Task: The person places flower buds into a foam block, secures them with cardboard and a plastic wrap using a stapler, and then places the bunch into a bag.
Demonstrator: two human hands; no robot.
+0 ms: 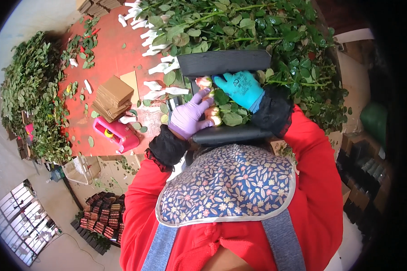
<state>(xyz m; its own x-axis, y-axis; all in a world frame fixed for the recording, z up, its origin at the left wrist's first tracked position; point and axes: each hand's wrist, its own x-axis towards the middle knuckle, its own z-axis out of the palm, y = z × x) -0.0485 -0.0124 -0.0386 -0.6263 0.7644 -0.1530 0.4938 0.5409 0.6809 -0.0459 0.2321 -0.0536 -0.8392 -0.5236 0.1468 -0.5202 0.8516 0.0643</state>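
Several pink and cream rose heads lie side by side in a black ribbed holder, their leafy stems pointing right. My left hand, in a lilac glove, rests on the rose heads with its fingers spread over them. At the upper end of the row, my right hand, in a turquoise coated glove, reaches down beside the topmost rose head. Its fingertips are partly hidden, so its grip cannot be told. Green leaves show between the hands and the holder's near padded edge.
A large heap of rose stems covers the far and right side of the red table. White sleeved rose heads stick out leftward. Folded cardboard pieces and a pink plastic container stand left; more foliage lies beyond.
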